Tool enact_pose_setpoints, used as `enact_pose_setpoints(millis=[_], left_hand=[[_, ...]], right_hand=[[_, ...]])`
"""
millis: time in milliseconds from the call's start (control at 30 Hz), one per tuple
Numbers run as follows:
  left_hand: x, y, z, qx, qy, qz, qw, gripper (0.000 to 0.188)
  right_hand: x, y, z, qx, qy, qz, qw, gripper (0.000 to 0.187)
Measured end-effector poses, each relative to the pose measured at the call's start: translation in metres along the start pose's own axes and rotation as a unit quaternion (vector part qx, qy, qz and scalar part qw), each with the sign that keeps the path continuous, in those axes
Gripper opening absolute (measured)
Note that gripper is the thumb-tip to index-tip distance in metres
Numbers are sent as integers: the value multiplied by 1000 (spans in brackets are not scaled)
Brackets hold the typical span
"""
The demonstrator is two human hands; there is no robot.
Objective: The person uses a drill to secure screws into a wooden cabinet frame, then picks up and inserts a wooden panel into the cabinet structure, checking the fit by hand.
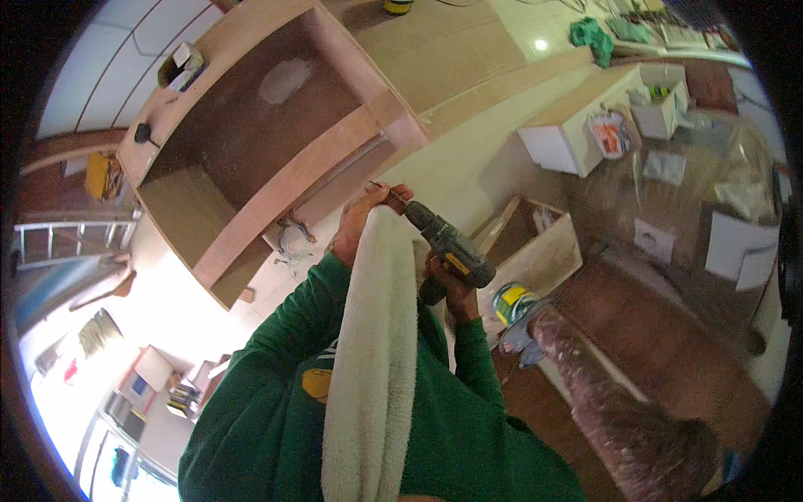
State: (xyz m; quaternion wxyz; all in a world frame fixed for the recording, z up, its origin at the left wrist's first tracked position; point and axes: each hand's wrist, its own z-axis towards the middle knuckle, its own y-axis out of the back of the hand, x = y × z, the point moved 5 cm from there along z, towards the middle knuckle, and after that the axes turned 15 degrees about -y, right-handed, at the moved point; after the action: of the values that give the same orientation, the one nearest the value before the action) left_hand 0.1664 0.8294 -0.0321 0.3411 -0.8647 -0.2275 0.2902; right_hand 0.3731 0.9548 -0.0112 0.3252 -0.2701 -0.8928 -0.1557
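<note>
A dark grey cordless drill (450,249) with a yellow label is gripped at its handle by my right hand (457,293). Its chuck points up and to the left, toward my left hand (355,224). The fingers of that hand are closed around the thin bit (374,183) in front of the chuck; a white towel (372,335) hanging down my front hides part of the palm. Just beyond my hands stands an open wooden cabinet carcass (293,167) with a pale curved-looking rail across it. Neither the bit nor my hands visibly touch the carcass.
Loose wires (293,243) come out beneath the cabinet rail. To the right are an open wooden box (544,268), a yellow-and-green tin (512,301) and a plastic-wrapped roll (619,410). A white-sided cabinet (560,151) lies farther back. A ladder (75,238) is at far left.
</note>
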Motion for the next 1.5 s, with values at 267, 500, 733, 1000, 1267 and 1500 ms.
enact_pose_setpoints(millis=[267,500,733,1000,1267,1500], left_hand=[[31,-41,88,-52,-154,-93,982,5],[76,-73,172,-179,-238,-159,941,11],[125,-121,260,-297,-323,-199,876,12],[156,-122,349,-381,-330,-174,846,17],[164,-64,393,-348,-395,-135,840,22],[173,-41,389,-380,-403,-142,820,22]], right_hand=[[132,43,124,94,23,-195,976,19],[189,80,291,311,-53,-179,932,14],[236,120,436,338,-88,-306,886,14],[264,96,511,383,-109,-351,847,21],[182,78,607,425,-121,-329,834,36],[178,54,636,447,-83,-381,805,31]])
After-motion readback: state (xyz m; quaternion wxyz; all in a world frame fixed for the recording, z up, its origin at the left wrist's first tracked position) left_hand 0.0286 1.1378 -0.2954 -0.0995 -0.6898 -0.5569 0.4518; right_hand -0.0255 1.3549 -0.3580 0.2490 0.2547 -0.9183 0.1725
